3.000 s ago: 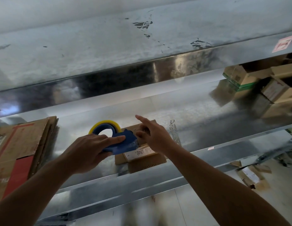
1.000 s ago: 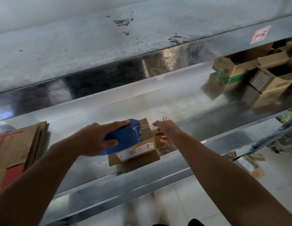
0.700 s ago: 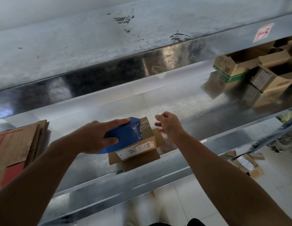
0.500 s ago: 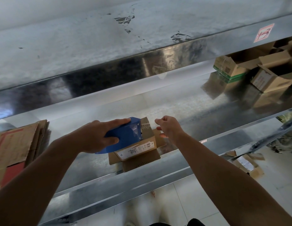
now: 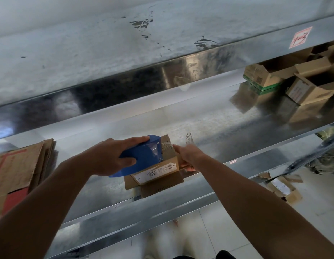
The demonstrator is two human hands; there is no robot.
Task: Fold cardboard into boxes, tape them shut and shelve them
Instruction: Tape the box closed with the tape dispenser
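Note:
A small cardboard box [image 5: 158, 170] with a white label stands near the front edge of the metal shelf [image 5: 227, 128], its lower flaps spread on the shelf. My left hand [image 5: 108, 157] grips a blue tape dispenser [image 5: 143, 156] that lies on top of the box. A strip of clear tape shows on the box top just past the dispenser's front end. My right hand [image 5: 188, 156] touches the box's right side, fingers reaching along its top edge and down the side; it is motion-blurred.
A stack of flat cardboard [image 5: 18, 171] lies on the shelf at the left. Open cardboard boxes [image 5: 300, 79] stand at the far right of the shelf. An upper shelf [image 5: 125, 43] overhangs. More cardboard [image 5: 282, 189] lies on the tiled floor below.
My left hand turned the dispenser flat onto the box top and keeps it there. My right hand came down from above the box to its right side.

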